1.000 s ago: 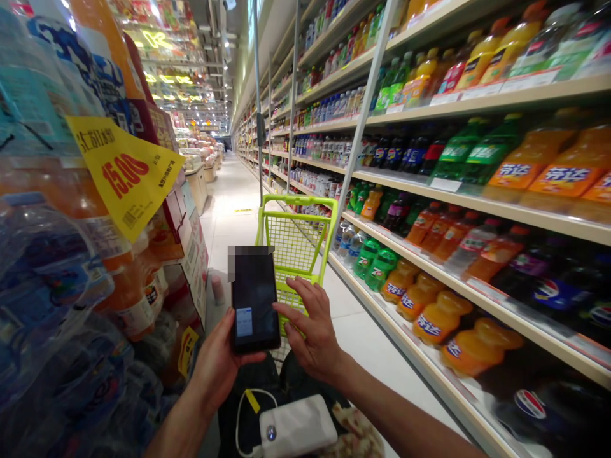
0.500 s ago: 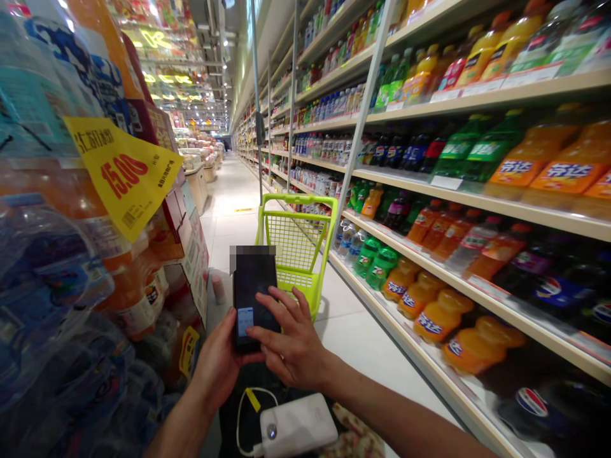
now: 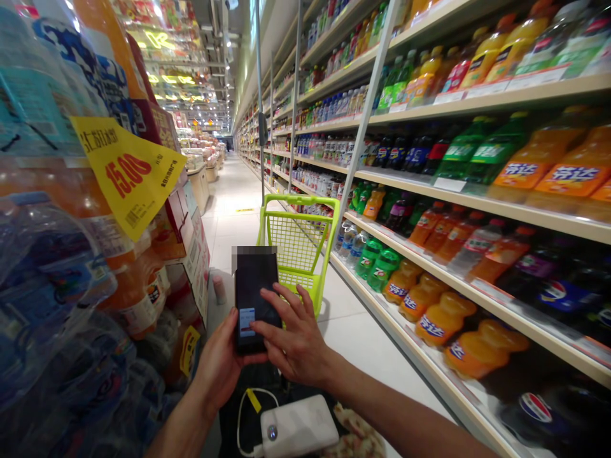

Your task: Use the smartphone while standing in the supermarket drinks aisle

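A dark smartphone [image 3: 255, 277] is held upright in my left hand [image 3: 220, 361], whose fingers wrap its lower edge and left side. Most of its screen is dark, with a small bright panel at the lower left. My right hand [image 3: 300, 340] hovers over the screen with fingers apart, one fingertip at or just above that panel; I cannot tell if it touches. Below both hands lies a white power bank [image 3: 300, 423] with a white cable [image 3: 239, 410] plugged into it, the other end hidden.
Ahead stands a lime-green shopping cart [image 3: 330, 254]. Shelves of soda bottles [image 3: 429, 317] line the right side. Stacked drink packs [image 3: 90, 305] with a yellow price sign [image 3: 128, 175] crowd the left. Between them a pale tiled aisle [image 3: 229, 222] runs back.
The view has shifted very slightly. My right hand's fingertip has moved a little across the phone's bright panel, which now shows a darker strip. The left hand's hold is the same.
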`<action>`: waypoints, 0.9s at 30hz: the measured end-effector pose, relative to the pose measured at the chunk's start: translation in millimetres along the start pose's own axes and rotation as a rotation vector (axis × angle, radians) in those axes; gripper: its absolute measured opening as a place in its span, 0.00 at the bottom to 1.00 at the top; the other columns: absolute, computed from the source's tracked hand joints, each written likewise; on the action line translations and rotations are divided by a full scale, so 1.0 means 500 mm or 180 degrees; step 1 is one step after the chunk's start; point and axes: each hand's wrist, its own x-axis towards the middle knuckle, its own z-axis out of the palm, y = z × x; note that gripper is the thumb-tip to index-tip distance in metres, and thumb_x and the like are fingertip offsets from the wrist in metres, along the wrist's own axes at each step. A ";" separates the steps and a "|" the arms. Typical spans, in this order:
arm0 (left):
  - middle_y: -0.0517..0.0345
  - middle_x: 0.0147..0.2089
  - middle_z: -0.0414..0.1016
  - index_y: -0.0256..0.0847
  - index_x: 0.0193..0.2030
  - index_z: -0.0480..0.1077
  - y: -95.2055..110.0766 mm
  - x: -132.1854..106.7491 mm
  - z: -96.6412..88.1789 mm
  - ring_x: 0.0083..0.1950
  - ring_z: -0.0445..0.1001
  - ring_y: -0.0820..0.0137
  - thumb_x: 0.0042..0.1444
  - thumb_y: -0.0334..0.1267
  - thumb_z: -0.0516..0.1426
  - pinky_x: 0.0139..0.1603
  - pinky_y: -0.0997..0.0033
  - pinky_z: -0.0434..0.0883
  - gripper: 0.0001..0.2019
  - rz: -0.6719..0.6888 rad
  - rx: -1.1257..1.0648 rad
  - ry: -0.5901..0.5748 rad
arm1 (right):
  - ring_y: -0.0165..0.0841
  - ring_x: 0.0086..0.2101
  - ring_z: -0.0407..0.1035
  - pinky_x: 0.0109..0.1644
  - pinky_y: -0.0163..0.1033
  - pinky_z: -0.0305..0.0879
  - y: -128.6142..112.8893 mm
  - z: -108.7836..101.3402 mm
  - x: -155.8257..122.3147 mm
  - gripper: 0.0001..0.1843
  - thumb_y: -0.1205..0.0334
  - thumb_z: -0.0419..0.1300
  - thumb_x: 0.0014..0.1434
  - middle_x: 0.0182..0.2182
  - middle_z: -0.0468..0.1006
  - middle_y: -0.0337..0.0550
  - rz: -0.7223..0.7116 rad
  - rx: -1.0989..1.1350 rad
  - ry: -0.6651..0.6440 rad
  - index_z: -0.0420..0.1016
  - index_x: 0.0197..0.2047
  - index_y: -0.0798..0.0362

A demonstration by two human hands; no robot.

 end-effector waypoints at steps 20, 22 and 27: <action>0.48 0.36 0.77 0.33 0.42 0.69 0.000 0.020 -0.001 0.32 0.75 0.62 0.57 0.38 0.50 0.22 0.65 0.74 0.13 -0.0111 0.0101 0.0029 | 0.39 0.55 0.57 0.58 0.52 0.51 0.042 0.022 -0.023 0.19 0.63 0.50 0.57 0.54 0.65 0.47 0.1612 0.1448 0.0574 0.67 0.51 0.49; 0.49 0.35 0.77 0.33 0.42 0.70 -0.002 0.029 -0.001 0.32 0.75 0.62 0.56 0.38 0.50 0.21 0.64 0.74 0.12 -0.0093 0.0078 0.0098 | 0.38 0.50 0.64 0.54 0.49 0.57 0.047 0.042 -0.013 0.19 0.57 0.49 0.58 0.50 0.70 0.47 0.2437 0.2445 0.0595 0.67 0.51 0.49; 0.50 0.32 0.77 0.33 0.41 0.69 -0.007 0.061 -0.008 0.29 0.75 0.63 0.57 0.38 0.49 0.20 0.65 0.73 0.12 -0.0098 0.0124 0.0093 | 0.35 0.39 0.70 0.45 0.42 0.65 0.040 0.108 0.022 0.19 0.48 0.51 0.56 0.39 0.77 0.44 0.3440 0.4385 0.0865 0.73 0.42 0.51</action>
